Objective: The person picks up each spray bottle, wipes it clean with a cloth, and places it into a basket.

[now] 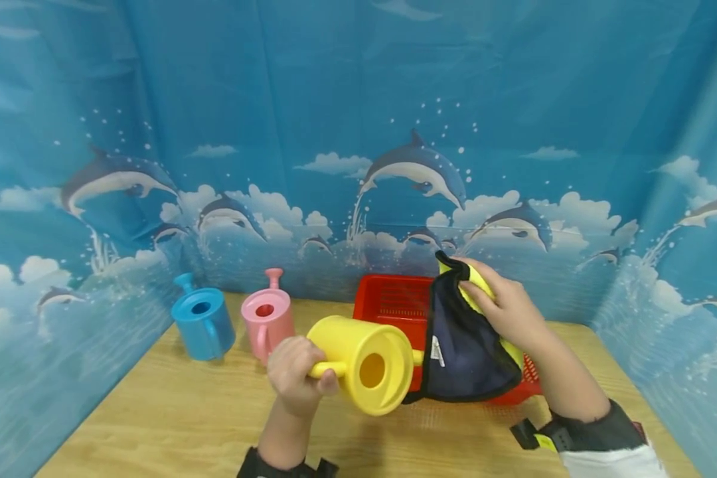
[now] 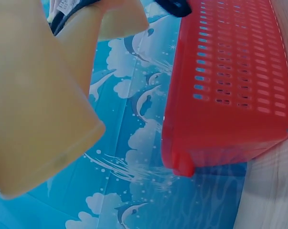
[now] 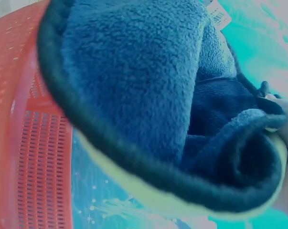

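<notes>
My left hand grips the handle of a yellow watering can in the head view. The can is tipped, with its round top opening facing me and its spout pointing right toward the cloth. In the left wrist view the yellow can fills the left side. My right hand pinches a cloth, navy on one side and yellow on the other, with a dark border and a white label. The right wrist view shows the navy side of the cloth up close, its edge curled over near the fingers.
A red slotted plastic basket stands behind the cloth, partly hidden. To the left, a blue watering can and a pink watering can stand on the wooden table. A dolphin-print curtain encloses the back and sides.
</notes>
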Tool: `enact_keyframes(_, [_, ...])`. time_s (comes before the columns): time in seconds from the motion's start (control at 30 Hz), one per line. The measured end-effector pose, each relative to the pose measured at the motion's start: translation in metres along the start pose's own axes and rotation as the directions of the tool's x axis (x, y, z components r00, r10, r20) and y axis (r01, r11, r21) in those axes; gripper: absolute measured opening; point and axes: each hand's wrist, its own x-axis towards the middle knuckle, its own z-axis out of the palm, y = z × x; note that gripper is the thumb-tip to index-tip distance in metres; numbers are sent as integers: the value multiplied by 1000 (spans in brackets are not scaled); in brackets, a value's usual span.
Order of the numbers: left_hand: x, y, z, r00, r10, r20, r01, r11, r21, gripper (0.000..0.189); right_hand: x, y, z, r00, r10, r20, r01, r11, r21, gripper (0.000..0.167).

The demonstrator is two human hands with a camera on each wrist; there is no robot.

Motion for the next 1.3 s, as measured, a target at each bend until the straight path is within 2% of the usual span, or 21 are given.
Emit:
enact_keyframes(0.13, [-6, -5, 0, 999, -48, 3, 48, 998, -27, 59, -14, 6, -3, 994, -9, -110, 8, 1000, -13, 42])
enact_keyframes(0.23, [-10, -8, -1, 997, -74, 0, 74, 997, -25, 58, -23, 10, -3, 976, -56, -211, 50, 998, -31, 41])
enact_keyframes(0.3, [-12, -11, -3, 997, -82, -2, 82, 997, -7, 57, -26, 14, -1, 950, -101, -295, 91, 995, -45, 40])
enact_keyframes(0.37, [-14, -13, -4, 995, -99, 5, 99, 995, 12, 57, -31, 19, 0, 910, -129, -394, 122, 992, -42, 40])
enact_keyframes(0.47, [-12, -15, -4, 991, -137, 12, 137, 990, 23, 58, -39, 25, 0, 852, -106, -513, 127, 992, 5, 40])
enact_keyframes(0.53, [-13, -17, -5, 986, -167, 20, 167, 986, 24, 59, -46, 29, 0, 824, -67, -563, 117, 992, 53, 41])
enact_keyframes(0.67, [-20, -19, -8, 970, -238, 38, 236, 970, 63, 60, -60, 37, -1, 792, 39, -610, 42, 992, 117, 40])
enact_keyframes(0.73, [-23, -19, -9, 957, -288, 44, 283, 954, 102, 60, -66, 40, 0, 784, 91, -614, -7, 990, 138, 39])
enact_keyframes(0.8, [-24, -18, -9, 937, -347, 40, 338, 931, 138, 60, -70, 43, 1, 777, 101, -622, -27, 992, 127, 38])
enact_keyframes(0.9, [-24, -15, -6, 903, -429, 25, 419, 891, 174, 61, -74, 47, 4, 771, 75, -632, -3, 993, 114, 37])
enact_keyframes(1.0, [-22, -12, -1, 849, -528, 15, 514, 833, 206, 59, -79, 51, 8, 758, 77, -648, 0, 993, 118, 37])
enact_keyframes(1.13, [-19, -7, 7, 756, -653, 39, 621, 736, 270, 45, -87, 56, 11, 738, 143, -660, -71, 988, 134, 38])
enact_keyframes(1.17, [-19, -6, 9, 737, -674, 46, 637, 716, 285, 42, -88, 57, 11, 734, 153, -662, -81, 987, 139, 38])
enact_keyframes(1.3, [-18, -4, 19, 689, -722, 62, 680, 673, 293, 39, -92, 61, 15, 710, 166, -685, -90, 985, 145, 35])
